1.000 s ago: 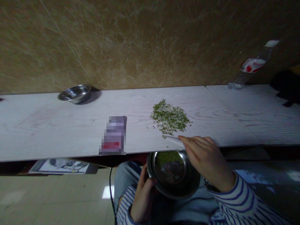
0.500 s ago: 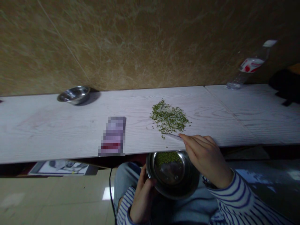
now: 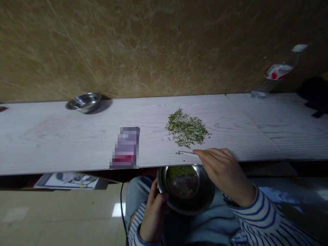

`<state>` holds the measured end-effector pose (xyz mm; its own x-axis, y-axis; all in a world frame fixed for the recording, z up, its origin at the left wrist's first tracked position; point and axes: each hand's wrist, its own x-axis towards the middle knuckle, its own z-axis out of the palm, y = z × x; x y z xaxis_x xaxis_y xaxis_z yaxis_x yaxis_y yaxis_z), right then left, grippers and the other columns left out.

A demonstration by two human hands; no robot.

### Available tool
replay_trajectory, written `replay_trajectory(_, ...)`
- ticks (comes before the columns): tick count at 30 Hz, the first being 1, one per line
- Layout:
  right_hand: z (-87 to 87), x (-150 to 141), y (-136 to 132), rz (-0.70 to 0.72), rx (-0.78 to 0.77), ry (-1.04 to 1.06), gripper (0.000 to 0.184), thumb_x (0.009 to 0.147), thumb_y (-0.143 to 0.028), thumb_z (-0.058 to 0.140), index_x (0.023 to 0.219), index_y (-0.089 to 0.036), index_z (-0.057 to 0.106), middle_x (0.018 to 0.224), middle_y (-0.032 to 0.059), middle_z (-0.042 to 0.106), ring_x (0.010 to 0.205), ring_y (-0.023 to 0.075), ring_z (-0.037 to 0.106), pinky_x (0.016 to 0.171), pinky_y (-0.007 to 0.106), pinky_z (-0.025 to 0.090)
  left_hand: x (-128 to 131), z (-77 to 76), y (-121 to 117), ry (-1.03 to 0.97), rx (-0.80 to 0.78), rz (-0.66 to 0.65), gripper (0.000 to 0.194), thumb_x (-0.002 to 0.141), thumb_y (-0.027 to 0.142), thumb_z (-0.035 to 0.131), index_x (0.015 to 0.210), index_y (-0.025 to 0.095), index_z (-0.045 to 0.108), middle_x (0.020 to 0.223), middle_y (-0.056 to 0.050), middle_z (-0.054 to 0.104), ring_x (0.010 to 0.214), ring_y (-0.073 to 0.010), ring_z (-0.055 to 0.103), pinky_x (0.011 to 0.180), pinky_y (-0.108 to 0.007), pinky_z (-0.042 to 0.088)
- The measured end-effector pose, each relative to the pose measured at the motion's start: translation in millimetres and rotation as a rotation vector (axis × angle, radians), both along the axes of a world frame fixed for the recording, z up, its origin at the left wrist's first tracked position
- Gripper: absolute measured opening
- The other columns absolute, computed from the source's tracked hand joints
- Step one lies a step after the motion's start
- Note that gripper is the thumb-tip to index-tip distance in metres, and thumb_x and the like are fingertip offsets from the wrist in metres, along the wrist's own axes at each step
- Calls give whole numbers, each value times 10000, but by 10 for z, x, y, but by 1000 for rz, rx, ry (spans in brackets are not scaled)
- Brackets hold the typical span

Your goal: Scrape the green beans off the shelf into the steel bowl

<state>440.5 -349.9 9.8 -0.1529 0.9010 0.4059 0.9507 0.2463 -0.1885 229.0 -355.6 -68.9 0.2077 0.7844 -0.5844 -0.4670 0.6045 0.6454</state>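
Small green beans (image 3: 188, 128), looking like mung beans, are spread in a loose patch on the white wood-grain table (image 3: 148, 116). A few strays lie nearer the front edge. My right hand (image 3: 224, 174) pinches a thin flat card (image 3: 186, 152), seen almost edge-on, just in front of the patch. Below the table edge, my left hand (image 3: 153, 215) grips the left rim of a steel bowl (image 3: 191, 206), thumb on the rim. The bowl is tilted over my lap, with more green beans gathered at its far side.
At the back left stands a smaller steel bowl (image 3: 85, 103). A blurred-out phone-like rectangle (image 3: 125, 147) lies left of the beans. A clear bottle (image 3: 276, 73) and a dark object (image 3: 314, 95) are at the far right. The wall (image 3: 153, 48) rises behind.
My right hand has drawn the card slightly back toward the table's front edge and turned it more edge-on. The bowl in my left hand has shifted slightly left.
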Motion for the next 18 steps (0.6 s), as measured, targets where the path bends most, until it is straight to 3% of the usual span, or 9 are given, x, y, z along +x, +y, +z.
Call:
replay_trajectory(8,-4,-84,5,68,-8,59,281,911,-104,445,1136,-187,592,1018,55,696,925,173,596,787,340,361,-30,20,33,48,5,23,595,649,187,593,1239,229,528,1098,-66,664,945,-258,614,732,-342,496)
replay_trajectory(18,23,-186,127,69,-17,5,303,886,-96,473,1146,-180,604,1023,59,701,932,172,596,777,340,375,-72,32,44,35,46,52,593,643,197,609,1232,236,551,1103,-67,678,1022,-285,602,795,-364,480)
